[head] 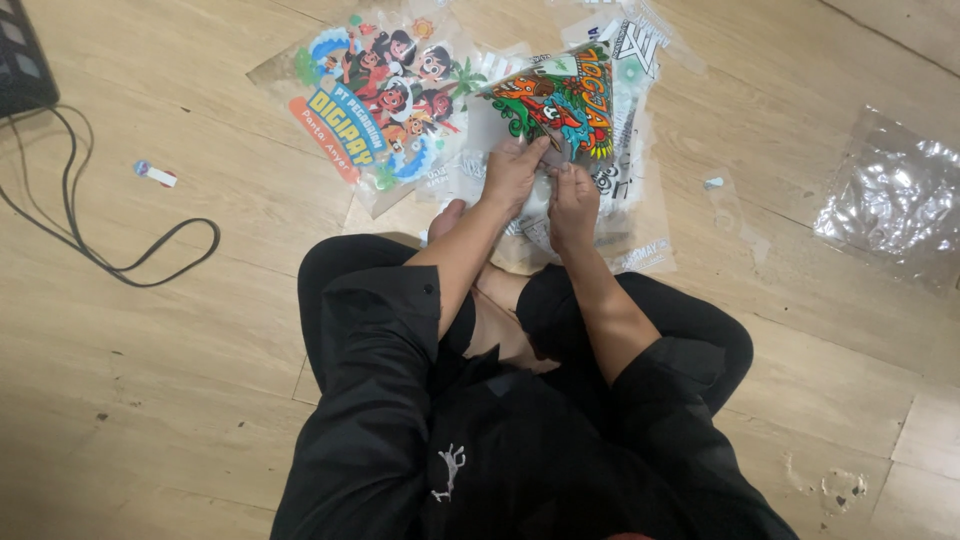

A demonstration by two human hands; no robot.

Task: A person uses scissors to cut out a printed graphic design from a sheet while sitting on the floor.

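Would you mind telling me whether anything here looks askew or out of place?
The printed sheets lie in a loose, overlapping heap on the wooden floor, not stacked square. The left hand and right hand bend up the colourful sheet. Crumpled clear plastic lies apart.

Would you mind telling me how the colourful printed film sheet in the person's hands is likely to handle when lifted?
The colourful printed film sheet probably flops: it bends upward where the left hand and right hand pinch it. It looks thin and light. Its glossy surface suggests it may slide over the sheets beneath.
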